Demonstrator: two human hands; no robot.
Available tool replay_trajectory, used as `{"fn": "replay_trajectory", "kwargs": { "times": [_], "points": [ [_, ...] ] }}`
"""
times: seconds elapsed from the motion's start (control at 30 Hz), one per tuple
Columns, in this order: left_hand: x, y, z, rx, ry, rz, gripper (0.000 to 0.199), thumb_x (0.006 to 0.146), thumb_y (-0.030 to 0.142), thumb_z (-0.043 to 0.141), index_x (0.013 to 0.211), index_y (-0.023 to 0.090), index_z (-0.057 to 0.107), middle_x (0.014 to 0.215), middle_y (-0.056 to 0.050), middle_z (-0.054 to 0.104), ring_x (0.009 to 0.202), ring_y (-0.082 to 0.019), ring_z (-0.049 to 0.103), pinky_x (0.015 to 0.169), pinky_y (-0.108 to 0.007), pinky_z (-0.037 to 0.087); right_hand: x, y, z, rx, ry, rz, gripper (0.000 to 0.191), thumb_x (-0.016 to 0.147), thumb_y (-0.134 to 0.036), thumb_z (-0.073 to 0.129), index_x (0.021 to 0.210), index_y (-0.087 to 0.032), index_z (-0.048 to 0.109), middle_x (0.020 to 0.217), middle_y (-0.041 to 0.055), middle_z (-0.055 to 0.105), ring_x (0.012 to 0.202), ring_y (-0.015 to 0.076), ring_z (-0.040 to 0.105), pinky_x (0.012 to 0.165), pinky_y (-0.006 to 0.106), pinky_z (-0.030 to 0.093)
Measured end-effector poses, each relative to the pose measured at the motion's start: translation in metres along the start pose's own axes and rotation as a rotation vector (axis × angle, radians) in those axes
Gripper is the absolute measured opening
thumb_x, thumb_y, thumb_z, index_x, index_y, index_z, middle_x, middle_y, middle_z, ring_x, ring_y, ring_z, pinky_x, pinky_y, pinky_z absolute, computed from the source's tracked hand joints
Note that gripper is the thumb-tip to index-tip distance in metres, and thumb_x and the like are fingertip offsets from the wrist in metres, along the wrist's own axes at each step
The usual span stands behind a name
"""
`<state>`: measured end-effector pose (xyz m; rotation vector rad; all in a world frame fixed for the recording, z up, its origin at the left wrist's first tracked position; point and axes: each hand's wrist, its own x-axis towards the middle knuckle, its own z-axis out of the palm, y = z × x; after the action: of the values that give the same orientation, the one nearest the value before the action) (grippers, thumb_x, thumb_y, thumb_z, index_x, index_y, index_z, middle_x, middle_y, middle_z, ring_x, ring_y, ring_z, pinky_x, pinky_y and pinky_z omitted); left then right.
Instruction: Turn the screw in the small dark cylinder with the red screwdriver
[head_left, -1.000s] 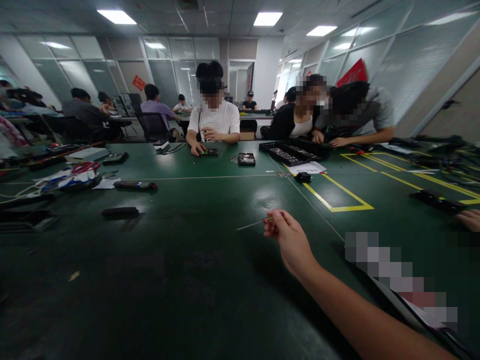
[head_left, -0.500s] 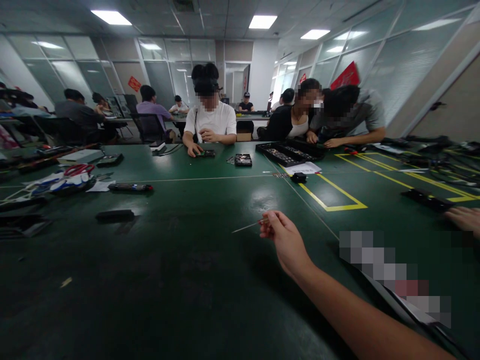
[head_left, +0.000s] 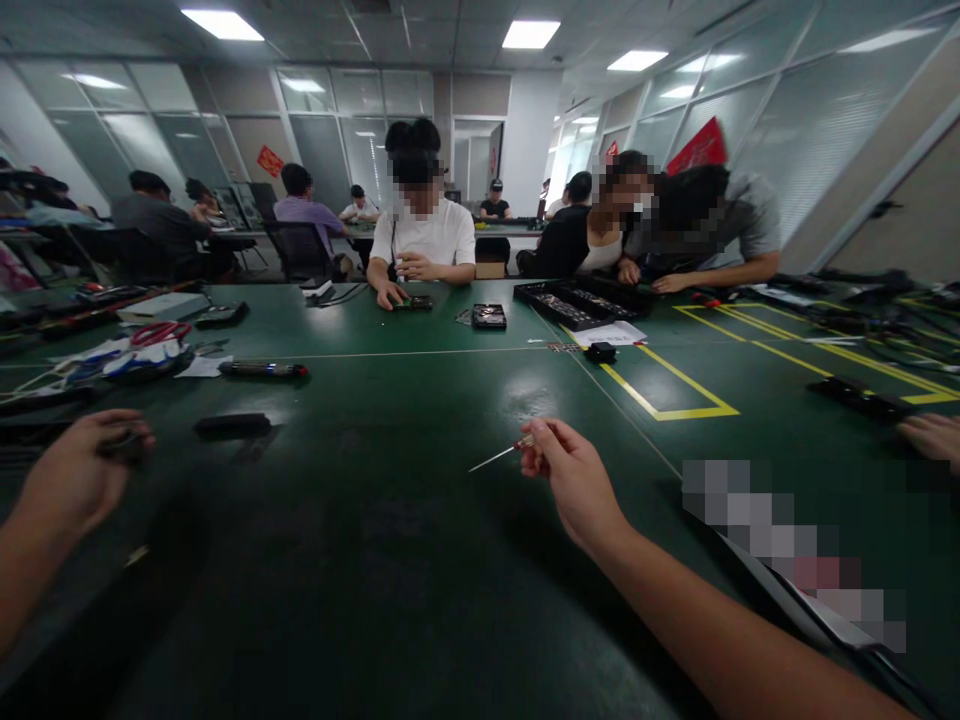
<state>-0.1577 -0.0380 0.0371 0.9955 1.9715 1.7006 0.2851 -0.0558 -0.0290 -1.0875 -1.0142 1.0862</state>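
My right hand [head_left: 566, 475] is closed around the handle of a slim screwdriver [head_left: 495, 458], its thin metal shaft pointing left above the green table [head_left: 360, 600]. At the left edge, my left hand [head_left: 79, 465] is closed on a small dark object [head_left: 124, 445], blurred and too dim to name. Beyond that hand lies a black block-shaped piece [head_left: 232, 425]. Farther back is a dark cylindrical tool [head_left: 262, 370] with a red tip.
Red-handled pliers [head_left: 161, 335] and white-blue items lie at the left. Opposite sits a person in white [head_left: 424, 240] near an opened device [head_left: 489, 316]. Black trays [head_left: 577, 302] stand behind yellow tape [head_left: 694, 413]. Another person's hand [head_left: 930, 435] rests at the right edge.
My left hand has come into view from the left with the small dark object in it. My right hand and the screwdriver have barely moved.
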Motion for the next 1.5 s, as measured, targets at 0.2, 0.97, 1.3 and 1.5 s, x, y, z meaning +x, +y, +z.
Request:
{"fn": "replay_trajectory", "kwargs": {
  "times": [0.2,0.97,1.3,1.5],
  "points": [
    [-0.051,-0.003,0.085,-0.232,-0.627,-0.097,0.035,0.07,-0.001,0.059,0.1,0.017,0.053,0.087,0.006,0.061,0.086,-0.009,0.058,0.084,-0.024,0.046,0.003,0.001,-0.003,-0.02,0.028,-0.023,0.034,0.084,-0.055,0.07,0.086,-0.021,0.071,0.067,-0.0012,0.063,0.059,0.0141,0.055,0.059,0.029,0.043],
    [-0.164,-0.034,0.181,-0.104,-1.105,0.306,0.043,0.084,0.023,0.071,0.126,0.021,0.065,0.123,-0.008,0.067,0.115,-0.024,0.063,0.108,-0.045,0.044,-0.007,-0.005,0.0,-0.003,0.023,-0.122,0.029,0.087,-0.05,0.07,0.091,-0.022,0.072,0.08,0.0022,0.07,0.073,0.0176,0.063,0.071,0.033,0.05],
    [-0.165,-0.029,0.18,-0.1,-1.103,0.3,0.043,0.082,0.021,0.072,0.125,0.021,0.066,0.121,-0.007,0.067,0.113,-0.023,0.063,0.107,-0.044,0.044,-0.009,-0.003,0.0,-0.183,-0.03,-0.2,0.028,0.091,-0.05,0.065,0.093,-0.022,0.068,0.083,0.0039,0.072,0.078,0.0203,0.067,0.077,0.036,0.052],
    [-0.164,-0.033,0.181,-0.109,-1.112,0.302,0.045,0.084,0.022,0.072,0.128,0.023,0.065,0.125,-0.006,0.067,0.116,-0.023,0.062,0.108,-0.044,0.043,-0.012,-0.006,-0.001,-0.271,-0.059,-0.25,0.023,0.095,-0.044,0.06,0.096,-0.023,0.066,0.083,0.0038,0.071,0.08,0.0214,0.068,0.076,0.036,0.051]
  ]
}}
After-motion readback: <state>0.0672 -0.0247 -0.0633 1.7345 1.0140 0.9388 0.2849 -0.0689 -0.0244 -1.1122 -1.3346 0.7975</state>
